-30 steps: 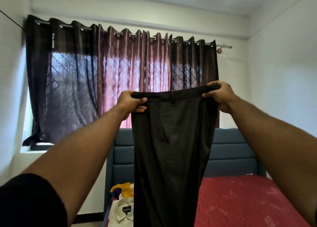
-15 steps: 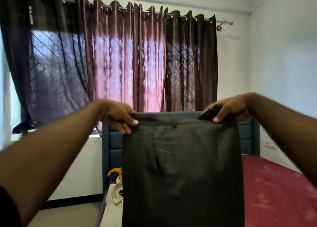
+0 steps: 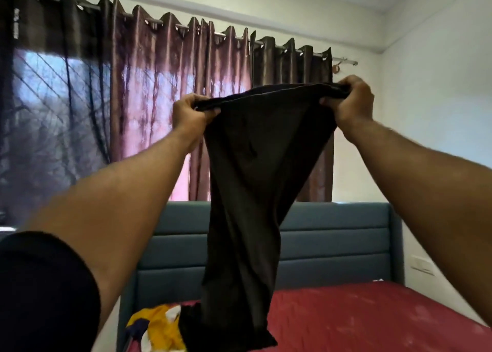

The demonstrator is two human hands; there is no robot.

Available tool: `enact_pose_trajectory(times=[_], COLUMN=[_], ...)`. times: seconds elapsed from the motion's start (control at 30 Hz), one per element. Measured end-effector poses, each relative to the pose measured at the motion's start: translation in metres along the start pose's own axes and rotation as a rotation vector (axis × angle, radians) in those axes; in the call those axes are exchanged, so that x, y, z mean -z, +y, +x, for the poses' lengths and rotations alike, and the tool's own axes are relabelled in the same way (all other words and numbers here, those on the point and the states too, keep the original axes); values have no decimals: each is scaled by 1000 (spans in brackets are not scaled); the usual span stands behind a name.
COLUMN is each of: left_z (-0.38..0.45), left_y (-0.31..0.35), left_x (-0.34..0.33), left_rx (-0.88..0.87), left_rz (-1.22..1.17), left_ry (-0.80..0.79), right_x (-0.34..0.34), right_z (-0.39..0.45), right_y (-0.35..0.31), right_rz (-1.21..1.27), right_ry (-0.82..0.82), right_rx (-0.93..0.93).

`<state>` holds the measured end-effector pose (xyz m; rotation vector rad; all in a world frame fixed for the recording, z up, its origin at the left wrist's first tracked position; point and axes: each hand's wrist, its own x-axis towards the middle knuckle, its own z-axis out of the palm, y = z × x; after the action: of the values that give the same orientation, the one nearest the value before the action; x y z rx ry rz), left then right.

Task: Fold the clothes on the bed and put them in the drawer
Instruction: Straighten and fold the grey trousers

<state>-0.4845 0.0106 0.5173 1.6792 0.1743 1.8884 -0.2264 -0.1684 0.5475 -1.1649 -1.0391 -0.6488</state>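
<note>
Both hands raised, apart, each clamped on one end of waistband: left hand (image 3: 189, 113) and right hand (image 3: 351, 104) hold dark trousers (image 3: 255, 181) at full stretch. Legs hang below hands, hem brushing red bed (image 3: 372, 319). Yellow garment (image 3: 157, 327) lies below left hand, beside hem. Risks, as judged: legs twisted together, so fold may set crooked; swinging hem could snag yellow garment; slack grip would drop waistband. No drawer in view.
</note>
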Motion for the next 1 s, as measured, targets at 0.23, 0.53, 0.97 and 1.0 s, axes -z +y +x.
enact_pose_trajectory(times=[0.23, 0.53, 0.97, 1.0], left_z=[-112, -546, -701, -691], left_y=[-22, -139, -108, -104], left_x=[50, 192, 261, 261], left_rx=[192, 665, 442, 501], left_rz=[-1, 653, 892, 916], left_ry=[-150, -954, -1234, -1347], right_x=[57, 141, 136, 135], right_z=[-127, -534, -669, -661], right_y=[16, 138, 129, 130], right_rz=[119, -209, -245, -228], right_ry=[-346, -1578, -2381, -2401], right_rx=[-13, -307, -612, -680])
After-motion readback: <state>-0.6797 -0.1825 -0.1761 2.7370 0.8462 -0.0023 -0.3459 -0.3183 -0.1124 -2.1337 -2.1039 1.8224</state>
